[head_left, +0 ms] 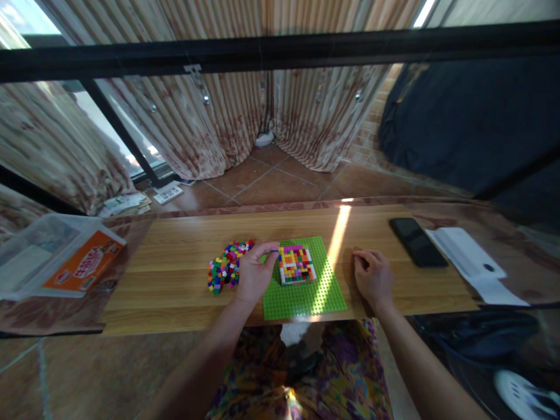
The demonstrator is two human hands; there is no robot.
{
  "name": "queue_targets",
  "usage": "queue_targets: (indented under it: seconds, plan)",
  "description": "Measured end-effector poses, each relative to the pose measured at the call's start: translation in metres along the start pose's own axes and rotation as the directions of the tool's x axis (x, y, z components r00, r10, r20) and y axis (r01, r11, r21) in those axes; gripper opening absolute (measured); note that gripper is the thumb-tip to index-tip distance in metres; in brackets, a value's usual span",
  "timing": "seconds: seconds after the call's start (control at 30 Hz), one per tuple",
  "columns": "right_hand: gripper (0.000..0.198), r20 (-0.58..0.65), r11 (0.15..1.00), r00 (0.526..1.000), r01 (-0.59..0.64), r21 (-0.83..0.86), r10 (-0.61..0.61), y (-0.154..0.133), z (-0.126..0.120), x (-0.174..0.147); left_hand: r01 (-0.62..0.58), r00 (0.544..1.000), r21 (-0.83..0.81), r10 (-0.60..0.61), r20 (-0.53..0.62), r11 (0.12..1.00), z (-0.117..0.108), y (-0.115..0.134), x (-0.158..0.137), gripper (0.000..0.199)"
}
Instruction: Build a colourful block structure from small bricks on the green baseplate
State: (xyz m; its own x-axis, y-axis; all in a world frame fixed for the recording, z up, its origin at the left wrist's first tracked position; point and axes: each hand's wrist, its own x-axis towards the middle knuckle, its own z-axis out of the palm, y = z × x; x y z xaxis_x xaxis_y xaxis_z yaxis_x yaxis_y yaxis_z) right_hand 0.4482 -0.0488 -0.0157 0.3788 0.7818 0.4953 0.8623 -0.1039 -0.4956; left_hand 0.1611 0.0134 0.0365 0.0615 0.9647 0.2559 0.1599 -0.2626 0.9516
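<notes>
My left hand (256, 273) is closed in a pinch at the left edge of a square of colored bricks (297, 265). A sliver of blue shows at the fingertips, seemingly a small blue toy brick (275, 251). Red, yellow, orange, pink and other bricks make up the square, which has a pale border along part of its edge. Beneath it lies a green studded baseplate (301, 306). Left of this hand is a pile of loose multicolored bricks (224, 265), partly covered by the hand. My right hand (375, 279) rests on the tabletop right of the baseplate, fingers curled, with nothing visible in them.
The wooden table (175, 268) carries a black phone (417, 242) at its right. Beyond lies a white box (470, 251). A clear plastic tub (56, 254) with an orange label stands left of the table. A dark metal bar (280, 52) crosses in front of the curtains.
</notes>
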Motion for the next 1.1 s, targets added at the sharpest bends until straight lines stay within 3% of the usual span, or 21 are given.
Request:
queue_targets:
  seconds: [0.27, 0.47, 0.77, 0.97, 1.1]
  plan:
    - [0.023, 0.008, 1.0, 1.0, 0.002, -0.005, -0.002, 0.0, 0.0, 0.0, -0.134, 0.99, 0.132, 0.139, -0.033, 0.982, 0.011, 0.001, -0.002, 0.02]
    - [0.022, 0.002, 1.0, 1.0, -0.002, -0.011, 0.002, 0.0, -0.001, 0.0, -0.131, 0.989, 0.124, 0.137, -0.047, 0.984, 0.013, -0.003, -0.002, 0.019]
    - [0.023, -0.004, 1.0, 1.0, 0.013, -0.02, -0.013, -0.002, -0.002, 0.0, 0.106, 0.992, -0.148, -0.115, -0.051, 0.983, 0.022, -0.013, 0.002, 0.03]
    - [0.023, 0.004, 1.0, 1.0, 0.014, -0.008, -0.014, -0.002, -0.002, 0.0, 0.346, 0.936, -0.39, -0.345, 0.075, 0.854, 0.026, -0.009, 0.001, 0.03]
    - [0.024, 0.006, 1.0, 1.0, 0.009, -0.029, -0.009, -0.001, -0.002, -0.001, 0.405, 0.908, -0.469, -0.404, 0.109, 0.785, 0.028, -0.005, 0.0, 0.024]
